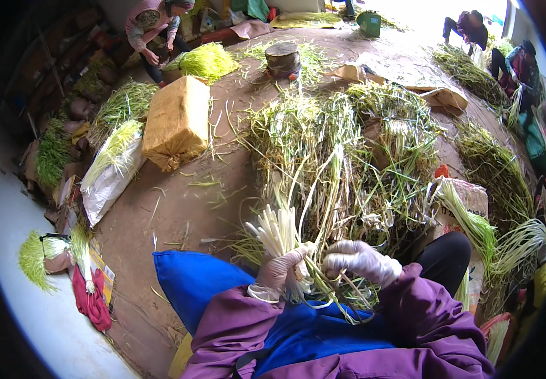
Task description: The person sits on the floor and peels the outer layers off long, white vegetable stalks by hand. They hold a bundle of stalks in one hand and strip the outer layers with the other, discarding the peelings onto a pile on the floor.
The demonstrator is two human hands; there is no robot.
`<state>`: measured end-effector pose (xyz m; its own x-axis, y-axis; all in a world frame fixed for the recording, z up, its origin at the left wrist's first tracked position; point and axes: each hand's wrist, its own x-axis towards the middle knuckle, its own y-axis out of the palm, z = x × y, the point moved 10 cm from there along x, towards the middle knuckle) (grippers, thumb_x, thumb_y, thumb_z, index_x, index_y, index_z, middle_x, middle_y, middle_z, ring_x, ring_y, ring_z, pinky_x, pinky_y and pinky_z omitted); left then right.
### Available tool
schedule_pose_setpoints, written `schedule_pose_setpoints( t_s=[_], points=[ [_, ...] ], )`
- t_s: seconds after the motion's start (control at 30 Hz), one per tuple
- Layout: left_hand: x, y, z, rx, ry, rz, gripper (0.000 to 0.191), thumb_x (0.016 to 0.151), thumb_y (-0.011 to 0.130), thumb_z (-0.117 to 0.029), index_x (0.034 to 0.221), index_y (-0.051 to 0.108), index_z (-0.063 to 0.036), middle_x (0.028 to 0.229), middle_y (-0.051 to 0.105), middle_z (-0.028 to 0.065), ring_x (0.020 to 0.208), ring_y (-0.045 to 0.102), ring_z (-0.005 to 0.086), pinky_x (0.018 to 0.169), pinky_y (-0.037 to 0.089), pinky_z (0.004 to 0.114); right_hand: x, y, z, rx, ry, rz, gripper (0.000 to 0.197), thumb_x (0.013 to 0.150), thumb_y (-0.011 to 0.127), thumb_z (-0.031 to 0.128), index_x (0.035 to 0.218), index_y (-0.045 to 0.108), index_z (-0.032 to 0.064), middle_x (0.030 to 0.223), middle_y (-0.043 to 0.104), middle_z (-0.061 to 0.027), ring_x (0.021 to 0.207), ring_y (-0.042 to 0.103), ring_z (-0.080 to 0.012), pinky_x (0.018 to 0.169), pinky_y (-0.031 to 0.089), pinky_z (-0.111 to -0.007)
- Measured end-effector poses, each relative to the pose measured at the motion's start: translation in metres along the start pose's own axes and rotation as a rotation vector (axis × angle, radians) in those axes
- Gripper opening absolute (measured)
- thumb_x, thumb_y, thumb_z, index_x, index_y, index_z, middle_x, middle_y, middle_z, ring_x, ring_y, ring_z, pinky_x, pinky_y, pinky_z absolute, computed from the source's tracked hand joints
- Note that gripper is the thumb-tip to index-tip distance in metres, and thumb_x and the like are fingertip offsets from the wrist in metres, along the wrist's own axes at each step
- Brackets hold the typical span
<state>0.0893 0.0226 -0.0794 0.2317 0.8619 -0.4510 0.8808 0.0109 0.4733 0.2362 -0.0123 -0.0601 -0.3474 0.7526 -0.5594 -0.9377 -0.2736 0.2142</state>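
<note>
My left hand (277, 275), in a thin pale glove, grips a bundle of white stalks (277, 230) whose pale ends point up and away from me. Close to its right, my gloved right hand (363, 260) has curled fingers, with thin leaf strands (349, 284) coming out below them. Its thumb and the exact grip are partly hidden. Loose strands hang from the hands over the blue apron (311, 327) on my lap. Just beyond lies a large heap of long green and straw-coloured leafy stalks (311, 156).
An orange wrapped bale (178, 121) and a white sack (112, 175) topped with yellow-green stalks stand left. Trimmed stalks (467, 218) lie on a printed sack at right. A round stool (283, 59) stands beyond the heap. One person (154, 33) bends at far left; others sit far right.
</note>
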Motion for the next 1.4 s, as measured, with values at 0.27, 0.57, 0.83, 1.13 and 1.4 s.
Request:
schedule_pose_setpoints(
  t_s=[0.27,0.57,0.83,1.13,1.4],
  points=[
    [0.009,-0.017,-0.028,0.114,0.136,-0.067,0.032,0.08,0.063,0.005,0.111,0.056,0.0014,0.078,0.064,0.0071,0.06,0.059,0.012,0.057,0.052,0.026,0.057,-0.004,0.012,0.557,-0.289,-0.046,0.011,0.086,0.067,0.013,0.09,0.062,0.005,0.084,0.066,-0.0062,0.077,0.064,-0.0178,0.075,0.051,-0.033],
    [-0.005,-0.091,-0.104,-0.264,0.441,-0.259,0.038,0.086,0.065,-0.026,0.111,0.062,0.0022,0.054,0.044,-0.0076,0.045,0.043,0.0055,0.054,0.049,0.028,0.049,-0.182,0.027,0.464,-0.508,-0.431,0.014,0.086,0.068,0.019,0.087,0.06,0.0071,0.073,0.063,-0.0035,0.064,0.062,-0.0156,0.061,0.051,-0.031],
    [-0.012,-0.118,-0.125,-0.304,0.501,-0.341,0.041,0.088,0.063,-0.028,0.112,0.059,0.0051,0.058,0.05,-0.0059,0.047,0.045,0.0049,0.055,0.048,0.026,-0.011,-0.354,-0.006,-0.273,-0.092,-1.051,0.011,0.081,0.067,0.012,0.084,0.064,0.0018,0.065,0.061,-0.0057,0.055,0.056,-0.0144,0.053,0.045,-0.026],
    [0.015,-0.055,-0.07,-0.133,0.25,-0.083,0.033,0.083,0.064,-0.014,0.104,0.06,0.0109,0.079,0.067,0.016,0.05,0.053,0.0089,0.047,0.044,0.02,0.051,-0.024,0.058,-0.682,-0.478,-0.007,0.043,0.088,0.064,0.036,0.116,0.062,0.0035,0.104,0.068,-0.0116,0.095,0.064,-0.0227,0.086,0.048,-0.031],
    [0.011,-0.046,-0.044,0.014,0.169,-0.093,0.027,0.087,0.06,-0.012,0.105,0.062,0.0087,0.073,0.063,0.0077,0.053,0.052,0.0114,0.048,0.042,0.021,0.068,0.058,0.031,0.304,-0.125,0.23,0.027,0.09,0.065,0.028,0.096,0.064,0.0014,0.081,0.063,-0.0014,0.071,0.058,-0.0095,0.067,0.048,-0.025]
  ],
)
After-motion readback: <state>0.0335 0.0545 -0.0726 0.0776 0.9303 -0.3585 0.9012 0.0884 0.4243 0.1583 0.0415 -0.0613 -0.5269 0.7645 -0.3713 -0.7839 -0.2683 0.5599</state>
